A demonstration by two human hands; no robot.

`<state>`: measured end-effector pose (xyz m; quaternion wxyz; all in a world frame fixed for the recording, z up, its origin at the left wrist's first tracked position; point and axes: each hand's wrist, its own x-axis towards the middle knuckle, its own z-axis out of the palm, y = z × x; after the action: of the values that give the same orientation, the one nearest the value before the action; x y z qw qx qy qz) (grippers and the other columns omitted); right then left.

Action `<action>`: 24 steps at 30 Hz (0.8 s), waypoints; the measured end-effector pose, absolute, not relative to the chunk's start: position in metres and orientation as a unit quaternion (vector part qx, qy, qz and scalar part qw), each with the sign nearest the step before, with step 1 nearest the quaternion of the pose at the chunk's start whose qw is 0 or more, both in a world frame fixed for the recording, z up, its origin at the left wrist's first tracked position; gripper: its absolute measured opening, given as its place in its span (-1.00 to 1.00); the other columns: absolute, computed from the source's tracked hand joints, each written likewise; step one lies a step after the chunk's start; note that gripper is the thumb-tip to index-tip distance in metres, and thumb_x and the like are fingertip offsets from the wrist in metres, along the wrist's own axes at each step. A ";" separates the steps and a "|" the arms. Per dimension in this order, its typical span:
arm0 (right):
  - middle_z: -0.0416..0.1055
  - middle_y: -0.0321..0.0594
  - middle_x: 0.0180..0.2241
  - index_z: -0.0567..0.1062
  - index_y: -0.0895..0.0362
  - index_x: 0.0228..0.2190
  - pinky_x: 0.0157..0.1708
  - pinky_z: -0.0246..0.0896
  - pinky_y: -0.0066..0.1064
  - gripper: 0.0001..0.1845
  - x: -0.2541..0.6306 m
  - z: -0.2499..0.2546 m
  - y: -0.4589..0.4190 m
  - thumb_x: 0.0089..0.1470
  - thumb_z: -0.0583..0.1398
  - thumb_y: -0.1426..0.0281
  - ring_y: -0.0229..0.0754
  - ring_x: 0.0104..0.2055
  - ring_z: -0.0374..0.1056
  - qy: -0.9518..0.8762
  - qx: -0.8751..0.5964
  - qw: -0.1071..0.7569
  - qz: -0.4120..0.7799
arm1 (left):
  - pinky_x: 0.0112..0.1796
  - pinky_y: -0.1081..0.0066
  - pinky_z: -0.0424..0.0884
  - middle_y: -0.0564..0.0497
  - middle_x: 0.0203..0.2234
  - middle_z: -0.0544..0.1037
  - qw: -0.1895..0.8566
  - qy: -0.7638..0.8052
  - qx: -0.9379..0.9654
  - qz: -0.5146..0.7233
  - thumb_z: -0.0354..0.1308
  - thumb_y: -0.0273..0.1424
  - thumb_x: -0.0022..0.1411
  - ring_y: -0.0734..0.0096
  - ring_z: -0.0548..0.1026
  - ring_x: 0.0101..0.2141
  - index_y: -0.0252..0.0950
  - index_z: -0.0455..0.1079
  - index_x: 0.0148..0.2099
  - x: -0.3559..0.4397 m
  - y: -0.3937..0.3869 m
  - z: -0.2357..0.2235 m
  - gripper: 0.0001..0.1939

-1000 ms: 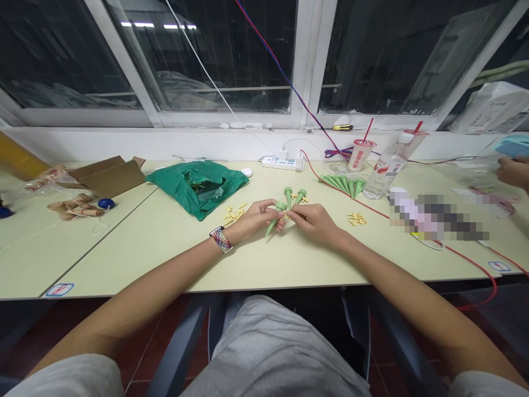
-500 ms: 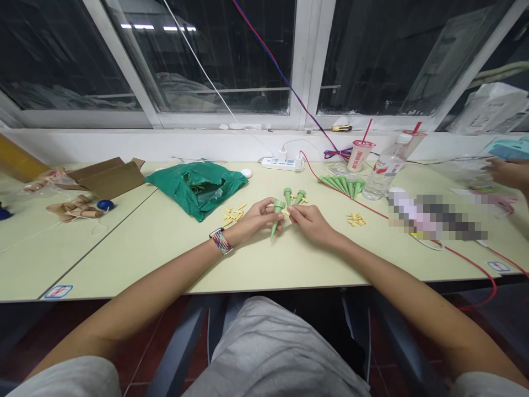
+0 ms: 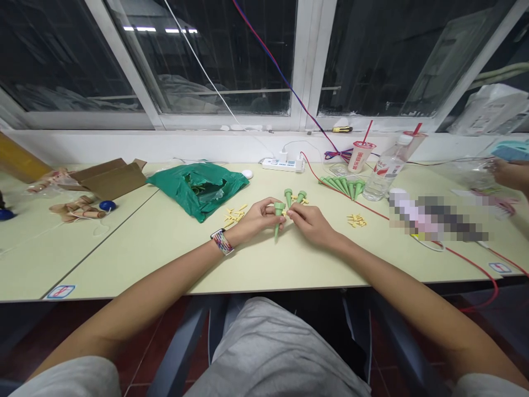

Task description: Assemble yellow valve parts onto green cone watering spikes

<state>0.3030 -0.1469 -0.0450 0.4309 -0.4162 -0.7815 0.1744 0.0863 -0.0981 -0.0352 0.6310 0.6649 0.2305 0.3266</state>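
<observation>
My left hand [image 3: 255, 218] grips a green plastic cone [image 3: 278, 216] near its wide top, tip pointing down at the table [image 3: 157, 242]. My right hand [image 3: 309, 221] pinches something small at the cone's top; I cannot make out what it is. Two more green cones [image 3: 293, 196] stand just behind my hands. Small yellow pieces lie in a loose pile [image 3: 233, 214] to the left and another pile [image 3: 356, 220] to the right. A row of several green cones [image 3: 342, 184] lies at the back right.
A green plastic bag [image 3: 198, 186] lies at the back left, beside a cardboard box [image 3: 108, 176]. A power strip [image 3: 283, 164], a cup with a straw [image 3: 361, 155] and a water bottle [image 3: 384, 168] stand at the back. A red cable [image 3: 467, 258] crosses the right side. Another person's hand [image 3: 509, 172] is at the far right.
The cone in my left hand has turned from slanted to nearly upright, tip down. Both hands stay together at its top.
</observation>
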 end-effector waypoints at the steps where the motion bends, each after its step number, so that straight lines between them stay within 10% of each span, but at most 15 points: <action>1: 0.30 -0.35 -0.52 0.31 0.06 -0.46 -0.37 0.10 -0.35 -0.60 0.302 -0.045 -0.147 0.42 0.08 0.17 -0.22 -0.46 0.24 -0.771 -0.418 0.436 0.202 | -0.20 0.38 0.49 0.01 -0.33 0.62 0.621 0.237 0.670 0.331 0.48 -0.28 0.22 0.40 0.61 -0.32 -0.28 0.42 0.02 0.086 -0.098 -0.035 -0.58; 11: 0.21 -0.44 -0.67 0.36 0.08 -0.45 -0.63 -0.01 -0.42 -0.54 0.296 -0.044 -0.143 0.31 0.14 -0.01 -0.31 -0.71 0.10 -0.601 -0.419 0.407 0.545 | -0.20 0.40 0.51 0.04 -0.31 0.61 0.541 0.263 0.716 0.354 0.51 -0.25 0.15 0.40 0.61 -0.28 -0.27 0.38 0.04 0.087 -0.094 -0.039 -0.49; 19: 0.41 -0.27 -0.40 0.33 0.05 -0.34 -0.31 0.06 -0.35 -0.72 0.299 -0.041 -0.154 0.43 0.05 0.23 -0.17 -0.37 0.29 -0.793 -0.460 0.368 0.155 | -0.20 0.35 0.53 -0.01 -0.34 0.63 0.599 0.267 0.682 0.322 0.49 -0.18 0.19 0.37 0.62 -0.32 -0.31 0.42 0.00 0.087 -0.099 -0.033 -0.52; 24: 0.37 -0.33 -0.48 0.32 0.06 -0.40 -0.33 0.04 -0.36 -0.65 0.300 -0.041 -0.152 0.45 0.05 0.23 -0.20 -0.42 0.29 -0.782 -0.460 0.370 0.200 | -0.20 0.36 0.53 0.00 -0.33 0.63 0.579 0.270 0.691 0.337 0.50 -0.20 0.17 0.38 0.62 -0.31 -0.30 0.40 0.04 0.088 -0.097 -0.037 -0.48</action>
<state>0.2997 -0.1519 -0.0408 0.3698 -0.4601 -0.7821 0.1998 0.0882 -0.0966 -0.0371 0.5793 0.6914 0.2701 0.3368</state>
